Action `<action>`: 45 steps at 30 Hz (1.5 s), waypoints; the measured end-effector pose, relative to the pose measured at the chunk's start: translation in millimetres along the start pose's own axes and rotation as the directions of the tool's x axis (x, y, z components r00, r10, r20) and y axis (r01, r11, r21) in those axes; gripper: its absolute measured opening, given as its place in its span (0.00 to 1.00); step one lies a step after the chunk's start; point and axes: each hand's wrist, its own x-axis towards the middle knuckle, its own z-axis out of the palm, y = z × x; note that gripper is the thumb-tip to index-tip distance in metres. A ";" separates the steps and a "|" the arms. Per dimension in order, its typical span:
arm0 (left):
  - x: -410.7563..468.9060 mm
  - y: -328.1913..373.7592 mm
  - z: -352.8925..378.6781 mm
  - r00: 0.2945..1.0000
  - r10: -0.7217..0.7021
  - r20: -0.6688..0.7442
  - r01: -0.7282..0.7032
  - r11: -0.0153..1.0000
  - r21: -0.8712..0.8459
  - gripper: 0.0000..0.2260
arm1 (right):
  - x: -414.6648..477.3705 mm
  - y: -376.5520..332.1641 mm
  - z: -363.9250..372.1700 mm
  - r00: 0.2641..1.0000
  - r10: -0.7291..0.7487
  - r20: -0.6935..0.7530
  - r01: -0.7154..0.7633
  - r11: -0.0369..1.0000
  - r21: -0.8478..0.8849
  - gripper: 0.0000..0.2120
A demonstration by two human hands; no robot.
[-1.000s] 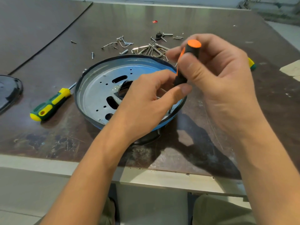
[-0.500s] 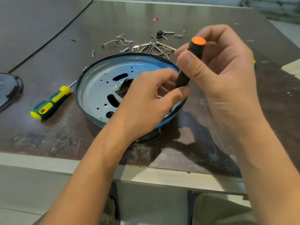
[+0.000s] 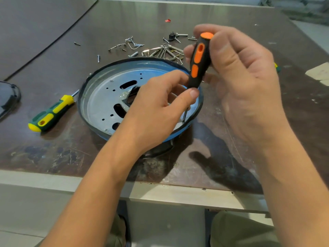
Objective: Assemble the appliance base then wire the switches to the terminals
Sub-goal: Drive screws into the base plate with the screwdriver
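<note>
A round metal appliance base (image 3: 99, 102) with a blue-black rim lies on the brown table, its slotted plate facing up. An orange-and-black screwdriver (image 3: 200, 61) stands nearly upright over the base's right rim, its shaft reaching down inside the rim. My right hand (image 3: 238, 82) grips the handle near its top. My left hand (image 3: 160, 107) pinches the lower end of the handle and shaft between thumb and fingers. The screwdriver's tip is partly hidden by my left thumb.
A green-and-yellow screwdriver (image 3: 51, 113) lies left of the base. Several loose screws and metal clips (image 3: 160, 49) are scattered behind it. A black part (image 3: 8, 97) sits at the left edge. The table's front edge (image 3: 160, 193) runs below my forearms.
My right hand has turned on the handle, so more of the orange grip shows. The screwdriver stays in the same place over the rim; my left hand holds still.
</note>
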 end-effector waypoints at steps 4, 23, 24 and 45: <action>-0.8 1.6 0.8 1.000 -0.005 0.006 0.005 1.000 -0.007 0.06 | 1.8 -1.9 -2.0 0.999 -0.051 -0.002 0.050 0.994 -0.097 0.07; 1.0 1.1 -0.1 1.000 0.005 0.031 -0.005 1.000 0.024 0.09 | -1.2 -2.9 1.4 0.995 -0.097 0.037 0.100 0.992 -0.075 0.18; 1.4 0.9 -0.3 0.999 0.004 0.033 -0.004 1.000 0.021 0.09 | -1.1 -2.6 1.4 0.994 -0.099 0.047 0.103 0.990 -0.101 0.19; -0.2 -1.8 -0.7 0.998 0.004 0.067 -0.005 1.000 0.021 0.10 | -1.7 -6.9 5.0 0.996 -0.081 -0.033 0.072 0.977 -0.198 0.09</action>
